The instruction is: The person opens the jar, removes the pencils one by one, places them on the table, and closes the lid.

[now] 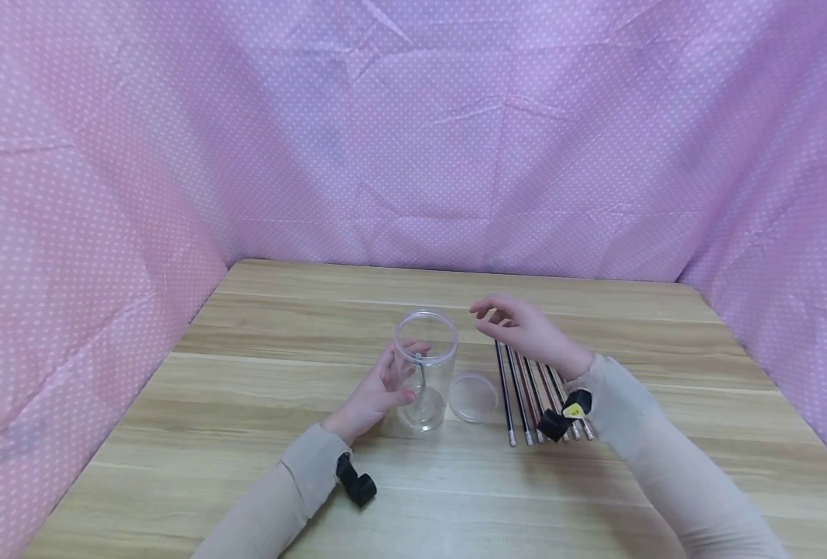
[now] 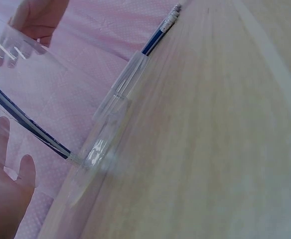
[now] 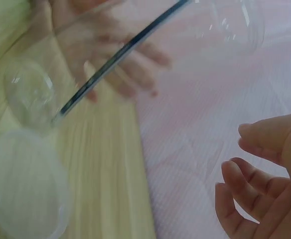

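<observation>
A clear plastic jar stands upright on the table, and my left hand holds it from the left, thumb in front and fingers behind. Inside leans one dark striped pencil, its eraser end at the bottom in the left wrist view. My right hand hovers above the far ends of the pencils on the table, to the right of the jar. Its fingers are loosely bent with nothing between them. Several pencils lie side by side beneath that hand and wrist, eraser ends toward me; the wrist hides some of them.
A round clear lid lies flat between the jar and the pencils. The wooden table ends at a pink dotted cloth, which hangs behind it and along both sides.
</observation>
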Tool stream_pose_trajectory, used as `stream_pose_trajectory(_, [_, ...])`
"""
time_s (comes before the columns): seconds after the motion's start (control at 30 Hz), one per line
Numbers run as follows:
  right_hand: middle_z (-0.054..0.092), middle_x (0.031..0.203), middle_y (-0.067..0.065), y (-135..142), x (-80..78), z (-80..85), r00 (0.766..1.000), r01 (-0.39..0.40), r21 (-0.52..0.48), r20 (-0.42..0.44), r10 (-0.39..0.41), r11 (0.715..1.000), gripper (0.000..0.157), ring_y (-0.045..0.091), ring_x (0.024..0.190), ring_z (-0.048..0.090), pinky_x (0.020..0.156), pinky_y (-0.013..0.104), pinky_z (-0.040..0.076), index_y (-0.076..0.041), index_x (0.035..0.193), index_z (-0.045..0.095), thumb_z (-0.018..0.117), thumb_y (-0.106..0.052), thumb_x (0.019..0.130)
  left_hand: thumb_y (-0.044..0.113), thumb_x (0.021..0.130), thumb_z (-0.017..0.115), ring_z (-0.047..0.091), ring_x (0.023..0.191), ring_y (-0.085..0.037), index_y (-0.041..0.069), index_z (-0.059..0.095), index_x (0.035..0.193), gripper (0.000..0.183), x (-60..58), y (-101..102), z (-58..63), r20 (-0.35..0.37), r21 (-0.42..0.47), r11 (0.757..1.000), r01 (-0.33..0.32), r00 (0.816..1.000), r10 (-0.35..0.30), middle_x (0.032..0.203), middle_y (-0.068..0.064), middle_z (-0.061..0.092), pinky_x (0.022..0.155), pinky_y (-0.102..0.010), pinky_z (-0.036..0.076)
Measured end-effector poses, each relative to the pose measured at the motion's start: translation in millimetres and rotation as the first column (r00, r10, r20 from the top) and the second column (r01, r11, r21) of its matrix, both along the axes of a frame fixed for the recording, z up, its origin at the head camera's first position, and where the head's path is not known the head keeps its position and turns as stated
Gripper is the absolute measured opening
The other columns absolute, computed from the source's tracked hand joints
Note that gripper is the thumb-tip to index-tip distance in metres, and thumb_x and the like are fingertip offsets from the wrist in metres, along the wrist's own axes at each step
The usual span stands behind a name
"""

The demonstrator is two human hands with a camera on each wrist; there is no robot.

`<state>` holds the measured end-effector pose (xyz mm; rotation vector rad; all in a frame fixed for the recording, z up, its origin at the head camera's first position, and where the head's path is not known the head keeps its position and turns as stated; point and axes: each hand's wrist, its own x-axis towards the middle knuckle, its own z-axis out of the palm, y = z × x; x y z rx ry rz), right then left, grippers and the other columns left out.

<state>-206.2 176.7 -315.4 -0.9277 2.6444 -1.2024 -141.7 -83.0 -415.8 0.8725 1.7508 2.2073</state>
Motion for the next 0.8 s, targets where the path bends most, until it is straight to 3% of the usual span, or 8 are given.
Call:
stream_pose_trajectory(0.1, [0.062,0.108,0.015,-7,5.8,9.9,0.999,-0.028,-0.037,-0.02,0.027,0.999,0.026,0.022,0.09,0.06,0.079,0.033,0.051,-0.002,0.117,0.06,0.059,-0.01,0.092,0.008,0.083,0.068,0.014,0.14,-0.046,-0.005,0.015,0.141,0.079,-0.1,0,1.0,0.007,-0.001,1.0,0.001,1.0,-0.001,0.146,0.002,0.041,0.115,-0.061,0.005])
stream_pose_trajectory(0.23, [0.062,0.107,0.014,-16,16.3,21.5,0.996,-0.06,-0.083,-0.074,0.053,0.995,0.028,0.02,0.089,0.061,0.08,0.033,0.053,-0.001,0.118,0.059,0.06,-0.006,0.09,0.005,0.083,0.067,0.016,0.14,-0.046,-0.005,0.016,0.14,0.077,-0.8,-1,1.6,0.013,-0.004,1.0,-0.004,1.0,0.004,0.147,-0.005,0.039,0.115,-0.061,0.005])
stream_pose_trajectory(0.33, [0.062,0.104,0.013,-22,23.9,26.6,0.976,-0.121,-0.116,-0.195,0.097,0.986,0.028,0.018,0.087,0.061,0.079,0.03,0.055,0.001,0.116,0.059,0.062,-0.002,0.088,0.006,0.083,0.067,0.019,0.141,-0.042,-0.005,0.016,0.141,0.078,-0.5,-1,2.9,0.019,-0.012,1.0,-0.008,1.0,0.009,0.148,-0.007,0.038,0.116,-0.06,0.006])
stream_pose_trajectory(0.43, [0.064,0.102,0.013,-26,30.1,28.9,0.917,-0.211,-0.139,-0.372,0.146,0.968,0.028,0.022,0.086,0.061,0.078,0.03,0.055,0.002,0.111,0.061,0.065,0.003,0.083,0.007,0.083,0.068,0.02,0.142,-0.038,-0.006,0.014,0.141,0.08,-0.5,-1,3.1,0.019,-0.017,1.0,-0.009,1.0,0.009,0.146,-0.001,0.04,0.116,-0.059,0.006])
stream_pose_trajectory(0.53, [0.064,0.104,0.011,-30,36.0,30.9,0.838,-0.268,-0.125,-0.52,0.167,0.955,0.029,0.024,0.092,0.061,0.081,0.032,0.054,0.001,0.108,0.062,0.068,0.003,0.08,0.007,0.083,0.068,0.02,0.142,-0.037,-0.006,0.013,0.142,0.082,-0.7,-2,2.8,0.018,-0.024,1.0,-0.01,1.0,0.011,0.148,-0.008,0.037,0.116,-0.059,0.005])
stream_pose_trajectory(0.67, [0.063,0.108,0.011,-32,43.1,31.8,0.773,-0.303,-0.082,-0.604,0.194,0.95,0.026,0.024,0.102,0.058,0.089,0.038,0.05,-0.001,0.109,0.063,0.067,-0.007,0.084,0.011,0.084,0.069,0.02,0.142,-0.038,0.0,0.017,0.144,0.08,-1.4,-3,1.8,0.031,-0.041,0.999,-0.012,0.999,0.013,0.151,-0.023,0.027,0.116,-0.06,0.006])
stream_pose_trajectory(0.8, [0.062,0.109,0.012,-34,47.1,31.5,0.716,-0.352,-0.054,-0.658,0.232,0.934,0.027,0.025,0.104,0.056,0.089,0.039,0.05,-0.003,0.109,0.063,0.057,-0.024,0.095,0.014,0.084,0.069,0.019,0.142,-0.039,0.004,0.016,0.146,0.082,-1.0,-4,1.8,0.05,-0.047,0.999,-0.006,0.999,0.008,0.151,-0.026,0.023,0.115,-0.061,0.007])
